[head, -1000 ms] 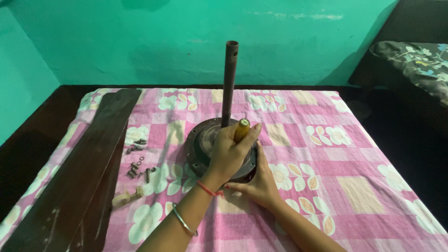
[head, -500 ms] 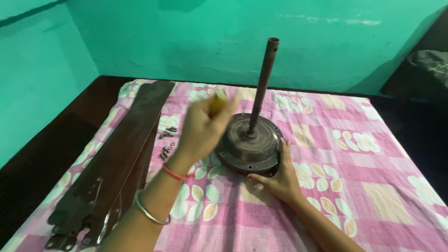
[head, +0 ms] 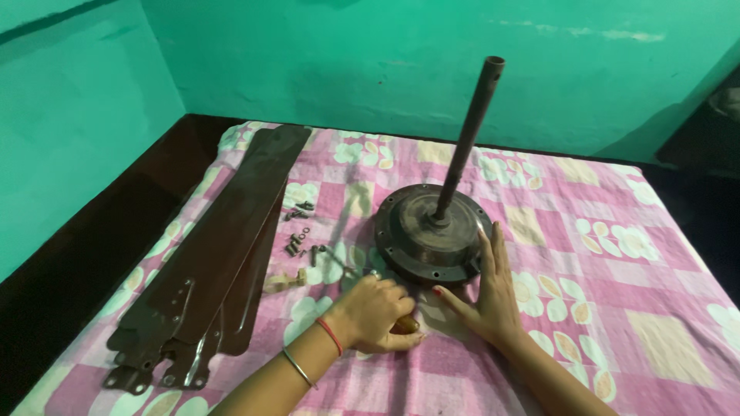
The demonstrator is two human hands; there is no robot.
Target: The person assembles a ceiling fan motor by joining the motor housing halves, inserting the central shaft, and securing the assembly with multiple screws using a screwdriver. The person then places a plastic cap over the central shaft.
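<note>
L hand (head: 375,313) grip closed on wooden handle (head: 404,324) — R hand (head: 484,294) flat vs round metal motor (head: 432,234).

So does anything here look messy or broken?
Nothing looks broken. The round dark metal fan motor sits on the pink flowered cloth with its rod leaning right. Small dark screws lie loose beside the stacked brown fan blades, so they could roll away.

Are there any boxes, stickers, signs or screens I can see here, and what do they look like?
No boxes, stickers, signs or screens show.
Only a pink flowered cloth, a brown fan motor with its rod, brown fan blades, small screws and plain green walls.
</note>
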